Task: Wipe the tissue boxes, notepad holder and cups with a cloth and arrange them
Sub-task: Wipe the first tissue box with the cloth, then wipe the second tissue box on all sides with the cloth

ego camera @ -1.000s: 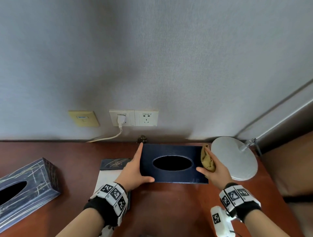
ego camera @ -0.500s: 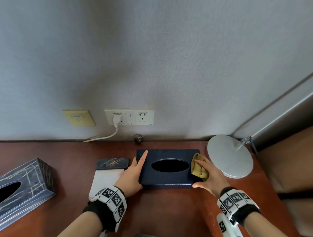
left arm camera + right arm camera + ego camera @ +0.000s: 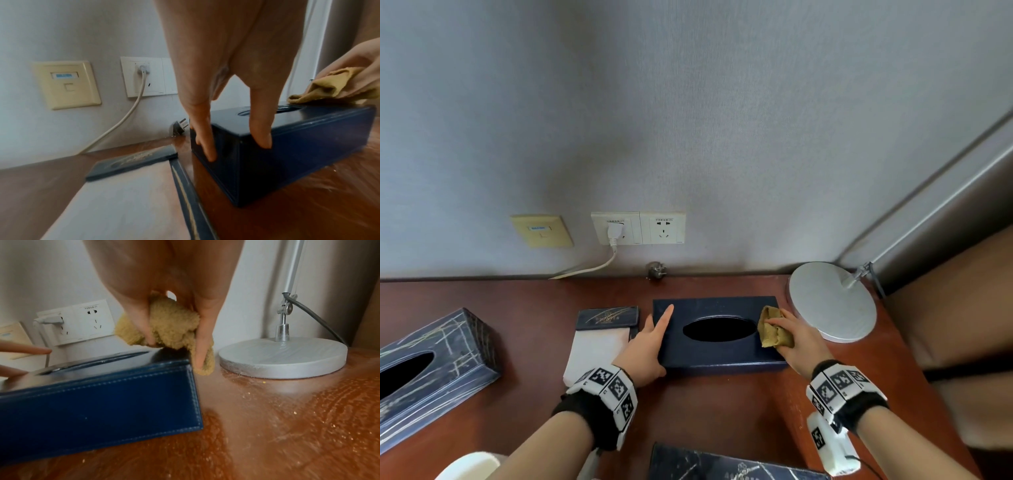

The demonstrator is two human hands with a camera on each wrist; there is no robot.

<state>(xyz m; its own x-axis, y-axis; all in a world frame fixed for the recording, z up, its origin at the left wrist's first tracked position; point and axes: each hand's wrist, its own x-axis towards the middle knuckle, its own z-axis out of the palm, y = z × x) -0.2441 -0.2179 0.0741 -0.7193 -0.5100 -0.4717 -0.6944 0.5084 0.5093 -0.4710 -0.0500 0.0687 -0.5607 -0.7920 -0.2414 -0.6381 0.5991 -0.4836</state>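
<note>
A dark blue tissue box (image 3: pixel 717 353) lies on the wooden table (image 3: pixel 722 404) in front of the wall. My left hand (image 3: pixel 654 339) steadies its left end: index finger laid straight on the lid, other fingers (image 3: pixel 207 146) down the end face, thumb at the front corner. My right hand (image 3: pixel 787 334) grips a bunched yellow cloth (image 3: pixel 774 330) and presses it on the lid's right end, beside the oval opening. In the right wrist view the cloth (image 3: pixel 174 318) hangs over the box's (image 3: pixel 92 402) right edge. A notepad holder (image 3: pixel 602 329) with white paper lies just left of the box.
A second, streaked tissue box (image 3: pixel 431 363) lies at the far left. A round grey lamp base (image 3: pixel 832 301) stands close to the blue box's right end. A loose plug (image 3: pixel 655 270) and a wall socket (image 3: pixel 637 228) are behind. A white cup (image 3: pixel 469 464) and another dark item (image 3: pixel 722 462) show at the bottom edge.
My right hand has slid the cloth from the box's right edge onto the lid's right end. My left thumb has drawn in from along the front face to the corner.
</note>
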